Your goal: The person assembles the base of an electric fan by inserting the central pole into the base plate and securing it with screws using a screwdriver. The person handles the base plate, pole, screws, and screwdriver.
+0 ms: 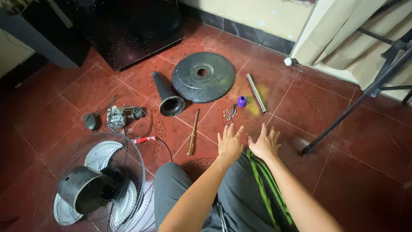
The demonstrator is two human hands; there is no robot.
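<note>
Hands out flat over my knees: left hand and right hand both open, fingers spread, holding nothing. Nearest parts lie just beyond on the floor: screws, purple cap, steel tube, laid out within reach.

I sit on a red tile floor with my knees up. My left hand and my right hand are flat and open, side by side, holding nothing. Just past my fingers lie a small pile of screws, a purple cap and a shiny metal tube. A thin brown rod lies to the left of my hands. Farther off are a round black base and a black cone tube. A small motor with wires sits near the fan head in its wire cage
</note>
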